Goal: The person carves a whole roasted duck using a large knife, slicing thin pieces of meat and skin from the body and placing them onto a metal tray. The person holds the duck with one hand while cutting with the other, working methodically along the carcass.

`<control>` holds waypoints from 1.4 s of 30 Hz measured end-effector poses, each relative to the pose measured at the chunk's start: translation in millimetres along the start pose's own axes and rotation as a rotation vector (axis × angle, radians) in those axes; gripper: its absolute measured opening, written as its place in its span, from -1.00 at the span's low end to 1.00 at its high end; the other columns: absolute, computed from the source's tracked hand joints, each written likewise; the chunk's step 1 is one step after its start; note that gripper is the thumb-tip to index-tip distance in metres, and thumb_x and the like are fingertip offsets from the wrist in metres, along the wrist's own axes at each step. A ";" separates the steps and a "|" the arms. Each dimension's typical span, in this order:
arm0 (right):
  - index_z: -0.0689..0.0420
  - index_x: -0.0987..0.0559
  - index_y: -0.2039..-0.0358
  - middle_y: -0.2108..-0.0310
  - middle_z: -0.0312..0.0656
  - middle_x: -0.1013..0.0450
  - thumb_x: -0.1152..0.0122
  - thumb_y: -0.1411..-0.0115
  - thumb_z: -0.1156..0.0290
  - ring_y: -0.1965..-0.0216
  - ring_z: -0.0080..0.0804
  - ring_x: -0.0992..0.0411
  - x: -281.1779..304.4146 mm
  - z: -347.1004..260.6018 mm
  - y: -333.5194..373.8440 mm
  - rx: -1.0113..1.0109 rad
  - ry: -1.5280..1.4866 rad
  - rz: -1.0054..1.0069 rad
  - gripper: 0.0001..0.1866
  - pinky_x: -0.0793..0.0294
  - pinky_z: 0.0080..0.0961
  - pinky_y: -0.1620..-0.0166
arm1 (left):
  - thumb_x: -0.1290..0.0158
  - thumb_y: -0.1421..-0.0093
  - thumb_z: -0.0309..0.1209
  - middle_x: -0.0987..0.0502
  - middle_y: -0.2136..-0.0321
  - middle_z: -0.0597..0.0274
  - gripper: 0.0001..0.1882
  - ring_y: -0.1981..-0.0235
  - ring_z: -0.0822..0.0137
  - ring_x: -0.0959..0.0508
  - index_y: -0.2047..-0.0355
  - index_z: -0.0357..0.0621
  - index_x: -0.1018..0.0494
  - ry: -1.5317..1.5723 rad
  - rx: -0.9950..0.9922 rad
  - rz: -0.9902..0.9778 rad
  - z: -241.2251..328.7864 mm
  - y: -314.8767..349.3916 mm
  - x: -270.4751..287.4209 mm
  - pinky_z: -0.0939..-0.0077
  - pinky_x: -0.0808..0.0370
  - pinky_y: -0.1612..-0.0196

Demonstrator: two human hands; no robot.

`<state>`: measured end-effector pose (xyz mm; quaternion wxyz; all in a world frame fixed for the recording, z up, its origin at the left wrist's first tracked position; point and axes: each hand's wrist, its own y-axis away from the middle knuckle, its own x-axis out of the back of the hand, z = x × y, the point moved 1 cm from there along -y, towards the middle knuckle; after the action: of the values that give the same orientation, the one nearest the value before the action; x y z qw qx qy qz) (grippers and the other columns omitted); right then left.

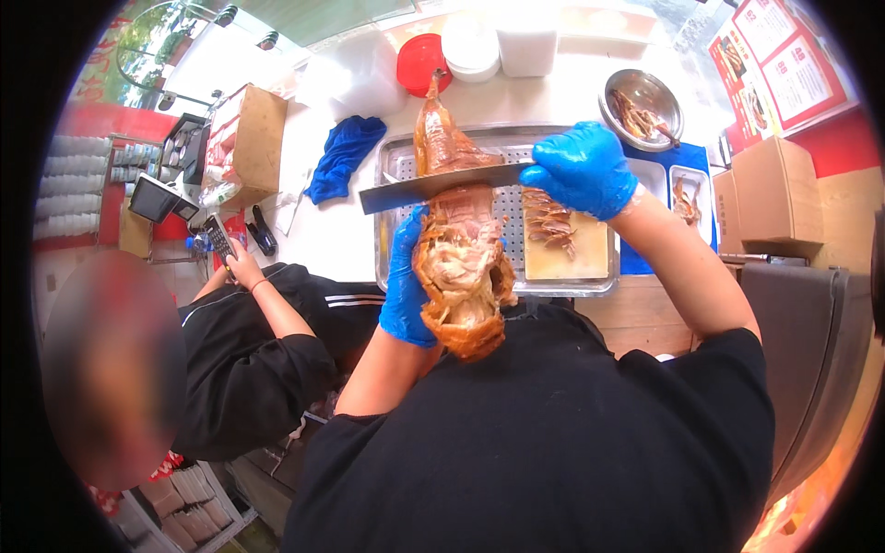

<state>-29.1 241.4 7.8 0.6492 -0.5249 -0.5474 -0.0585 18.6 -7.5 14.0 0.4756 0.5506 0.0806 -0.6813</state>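
By the perforated metal tray's (590, 288) near edge, the gloved left hand (407, 288) clasps a roast duck (466, 258), while the right hand (583, 170) clenches a long-bladed knife (442, 184) crossing it.

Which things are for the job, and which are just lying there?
In use:
long flat metal knife in blue-gloved right hand
glossy brown roasted bird in blue-gloved left hand
rectangular silver metal tray

Seemingly lying about:
crumpled blue cloth
round red plastic item
open brown cardboard box

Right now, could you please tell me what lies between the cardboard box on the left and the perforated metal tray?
The head view shows a crumpled blue cloth on the white tabletop between the cardboard box and the metal tray.
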 end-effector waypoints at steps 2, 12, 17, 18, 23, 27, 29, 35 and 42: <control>-0.02 -0.40 0.69 0.76 -0.18 -0.34 -0.15 -0.17 -0.07 0.71 -0.15 -0.39 -6.4 -7.9 -10.3 -0.003 -0.017 0.038 -0.54 -0.37 -0.32 0.59 | 0.20 -0.37 0.00 -0.42 -0.05 0.03 -0.45 0.01 0.11 -0.51 -0.21 -0.08 -0.18 -0.065 -0.008 0.046 -7.4 -12.6 7.2 0.12 -0.56 -0.01; 0.03 -0.62 0.63 0.63 -0.09 -0.48 -0.09 -0.06 -0.38 0.60 -0.06 -0.46 -28.1 -24.6 1.0 -0.440 -0.223 -0.161 -0.34 -0.44 -0.30 0.49 | -0.02 -0.23 0.07 -0.45 -0.05 0.11 -0.33 -0.05 0.14 -0.49 -0.22 -0.03 -0.21 -0.251 -0.005 0.145 -19.7 -24.3 -6.5 0.13 -0.46 -0.14; 0.04 -0.65 0.55 0.56 -0.01 -0.50 -0.04 -0.10 -0.37 0.46 -0.02 -0.50 -8.8 -8.8 33.3 -0.685 -0.381 -0.370 -0.34 -0.47 -0.23 0.36 | -0.02 -0.25 0.00 -0.50 0.04 0.09 -0.40 0.00 0.17 -0.53 -0.15 -0.13 -0.29 -0.312 -0.090 0.183 -9.2 -30.4 21.2 0.21 -0.48 -0.09; 0.05 -0.65 0.55 0.55 -0.02 -0.50 -0.04 -0.11 -0.36 0.45 -0.02 -0.50 -4.3 1.9 46.6 -0.726 -0.391 -0.366 -0.34 -0.47 -0.24 0.36 | -0.01 -0.25 0.01 -0.51 0.05 0.09 -0.41 0.00 0.17 -0.53 -0.14 -0.13 -0.31 -0.293 -0.091 0.176 -5.1 -31.4 29.3 0.20 -0.48 -0.09; 0.00 -0.66 0.45 0.47 -0.02 -0.55 0.09 -0.19 -0.33 0.40 -0.03 -0.53 -7.0 52.4 161.0 -0.803 -0.073 -0.549 -0.36 -0.49 -0.18 0.29 | 0.11 -0.31 -0.02 -0.55 0.13 0.13 -0.53 0.13 0.18 -0.59 -0.04 -0.08 -0.37 -0.251 -0.140 0.286 2.7 -17.4 40.3 0.19 -0.55 0.02; -0.01 -0.66 0.52 0.52 -0.06 -0.54 0.04 -0.15 -0.35 0.44 -0.06 -0.54 -27.7 58.9 211.4 -0.834 0.025 -0.550 -0.35 -0.50 -0.19 0.32 | 0.00 -0.24 0.05 -0.50 0.05 0.12 -0.42 0.06 0.14 -0.54 -0.12 -0.06 -0.31 -0.302 -0.114 0.264 1.2 -13.3 50.1 0.15 -0.50 -0.05; -0.01 -0.66 0.55 0.55 -0.08 -0.54 0.00 -0.11 -0.36 0.47 -0.09 -0.54 -30.9 62.0 221.6 -0.793 0.091 -0.554 -0.36 -0.50 -0.21 0.35 | 0.01 -0.24 0.05 -0.50 0.05 0.13 -0.42 0.05 0.15 -0.54 -0.12 -0.06 -0.32 -0.288 -0.085 0.260 -1.7 -11.9 48.8 0.14 -0.50 -0.05; 0.01 -0.64 0.59 0.61 -0.10 -0.52 -0.12 0.03 -0.41 0.55 -0.12 -0.53 -35.5 68.2 233.9 -0.751 0.200 -0.532 -0.35 -0.49 -0.26 0.43 | 0.08 -0.29 0.01 -0.53 0.09 0.09 -0.49 0.12 0.13 -0.57 -0.05 -0.10 -0.37 -0.200 -0.065 0.287 -8.2 -10.2 43.4 0.15 -0.54 0.02; 0.03 -0.61 0.62 0.61 -0.11 -0.52 -0.23 0.16 -0.42 0.55 -0.11 -0.52 -34.1 59.5 217.5 -0.850 0.217 -0.440 -0.34 -0.49 -0.28 0.42 | 0.08 -0.29 0.00 -0.54 0.11 0.08 -0.49 0.14 0.14 -0.59 -0.05 -0.11 -0.37 -0.222 -0.082 0.286 -10.6 -7.7 36.5 0.16 -0.56 0.05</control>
<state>60.3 365.0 -161.8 0.4029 -0.6063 -0.5021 -0.4669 22.3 -17.0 -23.4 0.5956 0.4580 -0.0241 -0.6595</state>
